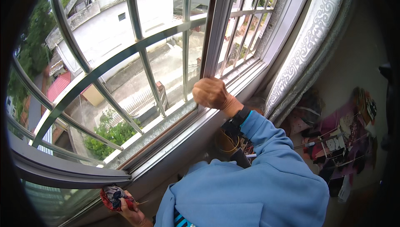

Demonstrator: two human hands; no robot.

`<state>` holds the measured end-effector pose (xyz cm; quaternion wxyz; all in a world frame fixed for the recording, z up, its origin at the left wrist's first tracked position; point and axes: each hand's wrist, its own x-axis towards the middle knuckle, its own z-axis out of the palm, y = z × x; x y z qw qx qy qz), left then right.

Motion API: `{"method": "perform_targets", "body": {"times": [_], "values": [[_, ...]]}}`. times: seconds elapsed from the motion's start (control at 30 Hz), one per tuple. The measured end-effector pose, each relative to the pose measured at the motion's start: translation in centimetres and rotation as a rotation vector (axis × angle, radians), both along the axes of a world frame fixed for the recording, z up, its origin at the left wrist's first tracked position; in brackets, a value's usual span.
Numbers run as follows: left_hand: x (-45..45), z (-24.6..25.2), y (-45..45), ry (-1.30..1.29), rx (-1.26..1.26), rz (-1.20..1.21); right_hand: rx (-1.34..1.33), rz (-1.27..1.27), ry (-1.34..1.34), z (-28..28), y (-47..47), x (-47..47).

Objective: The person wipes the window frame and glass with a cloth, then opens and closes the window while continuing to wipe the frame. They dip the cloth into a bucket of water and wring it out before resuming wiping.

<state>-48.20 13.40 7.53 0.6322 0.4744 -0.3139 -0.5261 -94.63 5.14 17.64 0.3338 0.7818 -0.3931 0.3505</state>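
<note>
At the lower left my left hand (132, 211) holds a crumpled bundle of cloth (115, 197) in red, grey and dark blue. The bundle is close to the inner side of the window frame (75, 177), near its lower corner. My right hand (211, 94) is closed around the foot of the upright window sash frame (215, 39), just above the sill track (178, 139). Its fingertips are hidden behind the knuckles. A dark wristband (240, 117) circles the right wrist, below it a blue sleeve (265, 133).
Metal security bars (150, 80) stand outside the window opening. A patterned light curtain (312, 39) hangs at the right. Below the sill, a container with cables (229, 141) is partly hidden by my arm. Hanging clothes and assorted items (340, 139) are at the right.
</note>
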Motion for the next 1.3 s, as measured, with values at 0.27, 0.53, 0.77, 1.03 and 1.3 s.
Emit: {"method": "perform_targets", "body": {"times": [0.27, 0.53, 0.77, 1.03, 1.3], "values": [[0.0, 0.4, 0.2, -0.048, -0.068, -0.074, -0.002, -0.228, -0.060, -0.6, 1.4, -7.0], [-1.4, 0.6, -0.2, -0.027, 0.040, 0.129, -0.081, -0.414, -0.150, -0.3, 2.3, -14.0], [-3.1, 1.5, 0.1, -0.011, -0.087, -0.038, -0.010, -0.586, -0.145, -0.7, 2.7, -21.0], [-4.6, 1.4, 0.0, -0.075, -0.110, 0.049, 0.027, -0.712, -0.278, -1.2, 2.7, -27.1], [-5.6, -0.8, -1.7, -0.114, -0.047, 0.296, 0.007, -0.787, -0.458, -1.2, 2.2, -31.8]]}}
